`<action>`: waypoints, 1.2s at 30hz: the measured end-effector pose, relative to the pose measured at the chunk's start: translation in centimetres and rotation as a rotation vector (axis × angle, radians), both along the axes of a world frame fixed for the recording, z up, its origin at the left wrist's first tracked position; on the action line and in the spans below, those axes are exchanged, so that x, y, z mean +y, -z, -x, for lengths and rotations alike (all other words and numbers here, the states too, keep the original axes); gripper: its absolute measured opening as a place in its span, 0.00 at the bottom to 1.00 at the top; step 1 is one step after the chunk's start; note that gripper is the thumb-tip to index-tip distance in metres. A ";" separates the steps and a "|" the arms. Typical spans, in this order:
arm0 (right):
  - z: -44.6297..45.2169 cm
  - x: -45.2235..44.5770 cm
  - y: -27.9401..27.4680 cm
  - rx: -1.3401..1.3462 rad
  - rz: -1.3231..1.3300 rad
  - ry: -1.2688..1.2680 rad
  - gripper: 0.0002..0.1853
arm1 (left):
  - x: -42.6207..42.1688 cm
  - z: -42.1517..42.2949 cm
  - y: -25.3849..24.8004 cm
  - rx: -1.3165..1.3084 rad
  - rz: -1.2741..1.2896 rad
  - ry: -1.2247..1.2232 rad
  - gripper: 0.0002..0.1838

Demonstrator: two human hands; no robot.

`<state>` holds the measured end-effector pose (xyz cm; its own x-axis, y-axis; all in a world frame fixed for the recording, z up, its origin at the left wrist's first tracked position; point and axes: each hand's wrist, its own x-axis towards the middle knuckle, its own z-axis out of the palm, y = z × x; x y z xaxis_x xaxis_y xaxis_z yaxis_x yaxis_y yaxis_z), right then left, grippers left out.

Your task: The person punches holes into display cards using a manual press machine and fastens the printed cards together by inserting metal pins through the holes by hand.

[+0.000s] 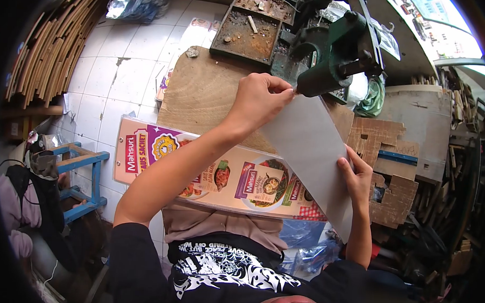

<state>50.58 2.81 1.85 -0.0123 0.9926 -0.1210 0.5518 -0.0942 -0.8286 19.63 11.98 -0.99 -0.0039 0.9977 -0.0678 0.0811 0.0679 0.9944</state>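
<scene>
A smooth grey sheet (pixel 312 154) slants from beneath the head of a green metal press (pixel 326 71) down towards my lap. My left hand (pixel 260 101) is closed in a pinch right at the press tip, by the sheet's upper corner. What sits between those fingertips is too small to make out. Lower down, my right hand (pixel 357 177) grips the sheet's right edge, thumb on top. Under my left forearm lies a stack of printed Mahsuri signs (pixel 225 180), with a metal eyelet at its left end, partly covered by the sheet.
A wooden board (pixel 202 91) lies under the press. Behind it stands a dirty metal tray (pixel 246 37) with small bits inside. Cut brown boards (pixel 395 205) are at right, wood strips (pixel 54 38) at far left. A person sits at left near a blue stool frame (pixel 86 181).
</scene>
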 end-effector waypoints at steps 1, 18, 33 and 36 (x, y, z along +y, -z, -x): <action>0.0 0.0 0.1 0.000 -0.002 -0.001 0.24 | 0.1 0.0 0.0 -0.017 0.016 0.002 0.09; 0.3 0.1 -0.1 -0.007 0.004 0.015 0.24 | 1.5 0.7 0.1 -0.165 0.138 0.091 0.08; 0.7 0.7 -1.6 -0.084 0.088 0.014 0.22 | 0.6 2.8 0.1 -0.133 0.171 0.217 0.11; 0.6 0.7 -1.4 -0.099 0.087 0.015 0.22 | -0.8 4.2 -0.7 -0.060 0.219 0.294 0.14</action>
